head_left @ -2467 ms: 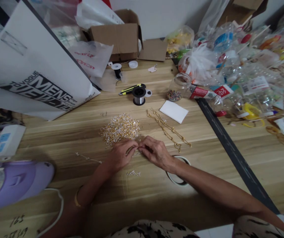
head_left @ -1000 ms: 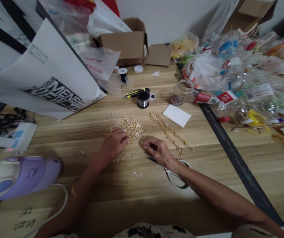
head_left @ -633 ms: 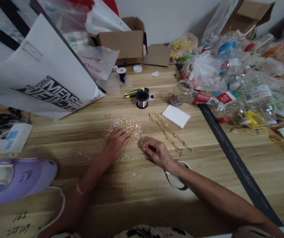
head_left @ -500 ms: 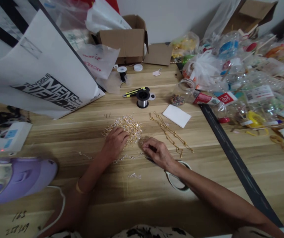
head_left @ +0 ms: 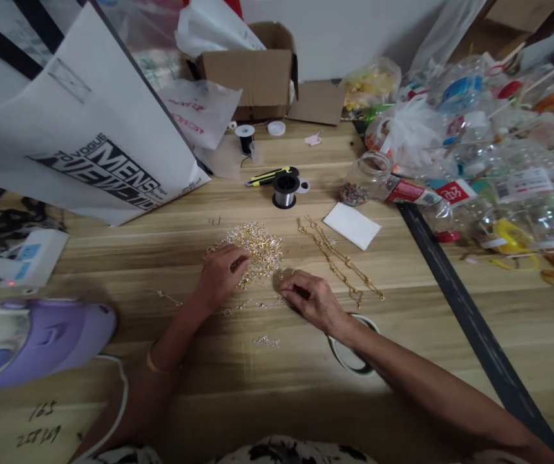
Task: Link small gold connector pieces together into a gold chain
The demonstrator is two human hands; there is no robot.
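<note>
My left hand (head_left: pixel 221 270) rests at the left edge of a pile of gold and silver beads (head_left: pixel 260 248). Its thumb and forefinger curl to a pinch; anything between them is too small to make out. To the right of the pile, my right hand (head_left: pixel 313 298) is closed, thumb against fingers. A thin silver beaded chain (head_left: pixel 252 304) lies between the hands, its right end reaching the right fingertips; whether they grip it is unclear. Under the right wrist shows a pale loop handle (head_left: pixel 354 370), apparently of scissors. Two gold beaded chains (head_left: pixel 342 258) lie farther right.
A small silver chain heap (head_left: pixel 267 341) lies in front. Behind are a wire spool (head_left: pixel 285 191), a yellow-black cutter (head_left: pixel 270 175), folded white paper (head_left: pixel 352 225) and a jar of beads (head_left: pixel 361 180). A white bag (head_left: pixel 113 129) stands left; plastic bottles (head_left: pixel 513 161) crowd the right.
The view has shifted slightly, moving the scene a little to the right. My left hand has drawn slightly left and back, its thumb and forefinger now forming a visible loop. My right hand stays almost in place.
</note>
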